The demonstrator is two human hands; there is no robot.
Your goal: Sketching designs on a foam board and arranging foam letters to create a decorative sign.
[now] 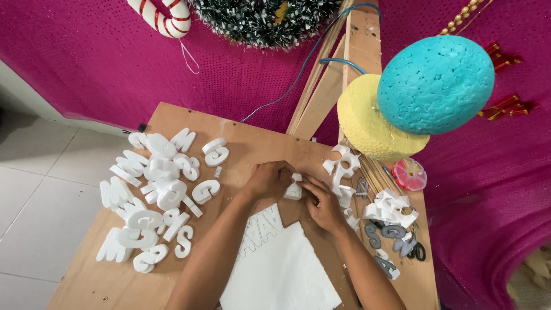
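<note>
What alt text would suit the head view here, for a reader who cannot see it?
Seen from above, a person's left hand and right hand together hold a small white foam piece over a wooden board. A pile of white foam letters lies to the left, a white foam sheet lies below the hands, and teal and yellow foam balls hang at the right.

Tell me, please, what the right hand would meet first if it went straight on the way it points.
The right hand points up-left, and would likely meet the small white foam piece its fingers already touch.
</note>
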